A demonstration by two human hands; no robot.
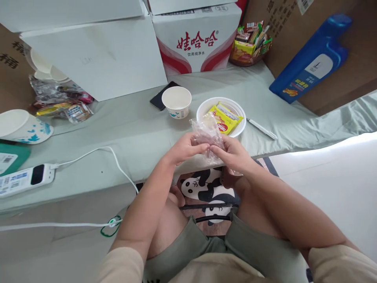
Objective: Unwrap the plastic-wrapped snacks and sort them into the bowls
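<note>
Beige shirt cloth (225,271), cut off below, lies nearest, with grey-green shorts (259,243) beyond it. By the front edge of the bench (123,122), the left hand (184,150) and right hand (235,154) grasp a crumpled clear wrapper (207,135) between them, 2 thumbs meeting; its contents are hard to make out. It partly hides a yellow packet (228,118) in a white bowl (202,109). Behind a paper cup (178,113), a dark phone (158,101) shows only partly. Toward the bench's left end, a paper tub (32,127) is cut off.
</note>
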